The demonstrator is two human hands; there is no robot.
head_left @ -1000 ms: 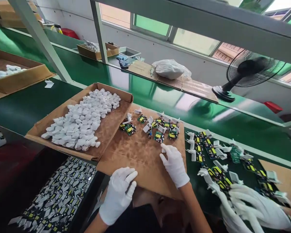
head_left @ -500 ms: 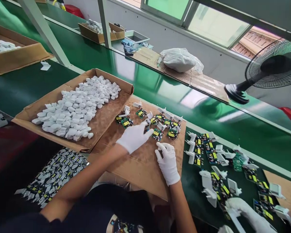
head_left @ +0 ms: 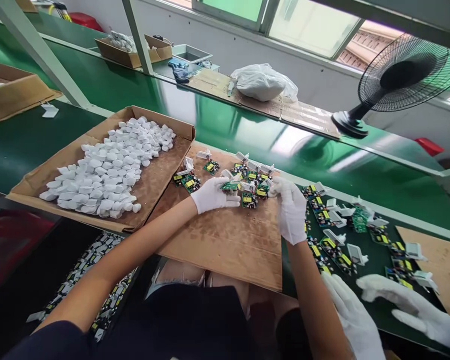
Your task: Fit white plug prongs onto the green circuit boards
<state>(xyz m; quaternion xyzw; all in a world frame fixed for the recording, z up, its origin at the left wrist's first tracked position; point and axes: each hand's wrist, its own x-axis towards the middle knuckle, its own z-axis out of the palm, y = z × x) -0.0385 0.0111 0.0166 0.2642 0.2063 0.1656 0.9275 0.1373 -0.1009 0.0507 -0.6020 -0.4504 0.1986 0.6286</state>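
Observation:
My left hand point(head_left: 213, 195), in a white glove, holds a green circuit board point(head_left: 230, 185) between thumb and fingers above the brown cardboard sheet point(head_left: 225, 245). My right hand point(head_left: 291, 210), also gloved, is at the sheet's right edge with its fingers curled together; what they hold, if anything, is hidden. Its fingertips are beside a group of circuit boards with yellow-wrapped parts point(head_left: 249, 200) and white plug housings point(head_left: 267, 169). Two more such boards point(head_left: 190, 183) lie left of my left hand, and another point(head_left: 211, 166) lies farther back.
A shallow cardboard box point(head_left: 142, 220) of small white plastic pieces stands left. More boards point(head_left: 322, 215) lie on the green belt at right, near a co-worker's gloved hands point(head_left: 412, 305). Below left are many assembled boards point(head_left: 86, 265). A black fan point(head_left: 401, 80) and white bag point(head_left: 260, 82) are behind.
My left hand now has a circuit board lifted in it. My right hand has moved right and away from me to the sheet's edge. The co-worker's hands have shifted, and the view has turned slightly.

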